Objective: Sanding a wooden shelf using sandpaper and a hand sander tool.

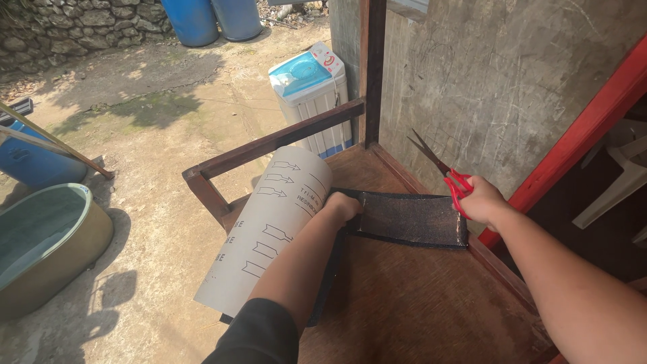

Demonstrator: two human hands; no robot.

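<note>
Sheet (411, 218) flat on bench (418, 303); backing paper (269, 229) curled at its left; scissors (445, 172) at its right; washing machine (311, 101) behind; basin (40, 243) far left.

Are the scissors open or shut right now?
Open: the scissors in the right hand show two blades spread apart at the tips.

A dark, gritty sheet (411, 219) with a pale grey backing printed with arrows curls up at the left, its black end lying flat to the right. Red-handled scissors (445, 172) stand at its far right corner, blades open, tips pointing up and left.
</note>
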